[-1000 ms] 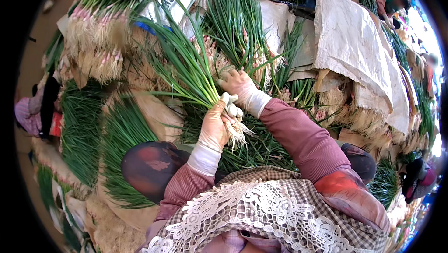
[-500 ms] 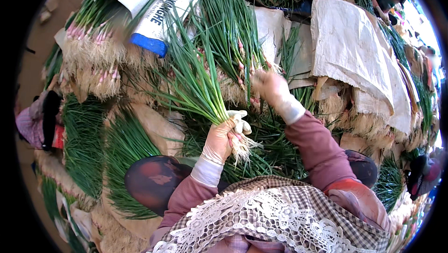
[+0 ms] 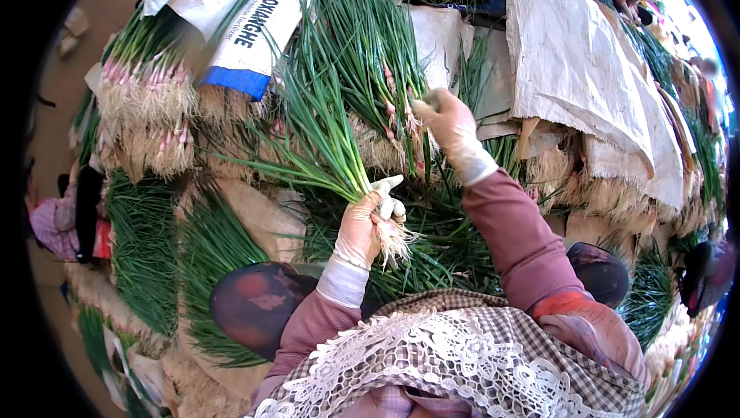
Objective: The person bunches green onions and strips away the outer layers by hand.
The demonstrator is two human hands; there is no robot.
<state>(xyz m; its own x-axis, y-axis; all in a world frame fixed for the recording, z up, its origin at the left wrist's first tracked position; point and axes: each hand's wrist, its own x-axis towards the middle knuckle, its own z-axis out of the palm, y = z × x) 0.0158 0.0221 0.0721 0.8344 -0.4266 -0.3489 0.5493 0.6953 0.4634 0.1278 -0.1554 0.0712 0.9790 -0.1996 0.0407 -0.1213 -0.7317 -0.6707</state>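
Observation:
Both of my hands wear thin pale gloves. My left hand (image 3: 361, 227) is closed round a bunch of spring onions (image 3: 339, 152), gripping it just above the pale bulbs. Its long green leaves fan up and to the left, and white stringy roots (image 3: 395, 242) hang out below the fist. Ahead and to the right, my right hand (image 3: 449, 123) is at the root end of a heap of spring onions (image 3: 366, 40), its fingertips pinched against the pinkish bulbs there. Exactly how many stalks those fingers have is hidden.
A white and blue sack (image 3: 258, 36) lies over the heap, beside stacked spring onions (image 3: 150, 82) at the left. Beige sheets (image 3: 570, 79) cover more bundles at the right. Loose greens (image 3: 439, 237) lie between my knees. Other people (image 3: 62, 221) are at the edges.
My right hand has shifted slightly forward and left onto the root ends of the heap. My left hand keeps its hold on the bunch, nearly in place. The view has tilted a little.

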